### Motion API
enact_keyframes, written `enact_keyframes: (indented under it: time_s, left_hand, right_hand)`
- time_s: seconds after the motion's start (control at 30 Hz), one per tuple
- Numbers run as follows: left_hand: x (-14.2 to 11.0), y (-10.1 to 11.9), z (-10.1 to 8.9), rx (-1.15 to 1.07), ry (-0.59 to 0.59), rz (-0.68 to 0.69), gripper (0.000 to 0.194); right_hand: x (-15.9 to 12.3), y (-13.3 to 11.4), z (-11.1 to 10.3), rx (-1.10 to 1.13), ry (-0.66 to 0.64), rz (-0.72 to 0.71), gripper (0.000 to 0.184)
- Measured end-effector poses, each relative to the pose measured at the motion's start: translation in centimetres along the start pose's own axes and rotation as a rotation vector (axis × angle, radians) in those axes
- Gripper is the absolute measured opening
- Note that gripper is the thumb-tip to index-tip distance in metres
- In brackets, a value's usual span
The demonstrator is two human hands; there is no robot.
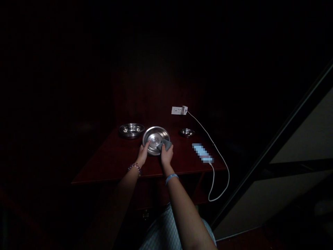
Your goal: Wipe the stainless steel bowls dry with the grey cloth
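A shiny steel bowl (pixel 155 135) is held tilted above the dark red table, its inside facing me. My left hand (pixel 143 153) grips its lower left rim, with the thumb over the inner side and the other fingers hidden beneath. At the lower right of the bowl, my right hand (pixel 167 154) is closed on a grey-green cloth (pixel 165 144), which presses against the inner wall. Left of the bowl sits a stack of steel bowls (pixel 131 130). A small steel bowl (pixel 186 132) rests to the right.
The red table (pixel 109 170) has its front edge just below my hands. A phone (pixel 202 152) lies at the right, its white cable (pixel 229 175) looping past the edge up to a charger (pixel 184 110) in the wall socket (pixel 176 110). Surroundings are very dark.
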State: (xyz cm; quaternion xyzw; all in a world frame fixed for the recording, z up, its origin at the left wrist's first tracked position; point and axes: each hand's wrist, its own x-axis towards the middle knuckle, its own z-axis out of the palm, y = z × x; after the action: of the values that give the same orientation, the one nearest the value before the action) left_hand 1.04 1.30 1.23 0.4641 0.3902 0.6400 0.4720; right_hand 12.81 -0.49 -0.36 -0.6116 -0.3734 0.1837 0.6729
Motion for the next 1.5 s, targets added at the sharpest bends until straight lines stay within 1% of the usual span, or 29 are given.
enact_keyframes:
  time_s: [0.27, 0.43, 0.67, 0.8, 0.97, 1.17, 1.5]
  left_hand:
    - [-0.19, 0.09, -0.04, 0.011, -0.006, 0.003, 0.037]
    - [-0.33, 0.36, 0.07, -0.002, 0.002, -0.010, 0.031]
    - [-0.46, 0.47, 0.03, -0.002, 0.015, -0.024, 0.029]
    - [-0.47, 0.48, 0.07, -0.006, 0.025, -0.027, 0.029]
    - [-0.36, 0.36, 0.12, -0.012, 0.010, -0.009, 0.031]
    - [-0.14, 0.11, 0.07, -0.009, 0.005, -0.006, 0.031]
    - [-0.11, 0.04, 0.01, -0.001, -0.001, 0.001, 0.033]
  right_hand:
    - [0.00, 0.04, 0.06, 0.005, 0.002, -0.008, 0.034]
    - [0.03, 0.14, 0.12, 0.013, 0.014, -0.009, 0.034]
    - [0.01, 0.09, 0.01, 0.013, 0.004, -0.025, 0.027]
    - [-0.02, 0.03, -0.03, 0.007, 0.006, -0.023, 0.029]
    - [-0.01, -0.01, -0.06, 0.002, -0.007, -0.018, 0.032]
    - [0.06, 0.21, 0.13, 0.003, 0.021, -0.021, 0.034]
    - [-0.02, 0.05, -0.03, -0.003, -0.006, -0.021, 0.033]
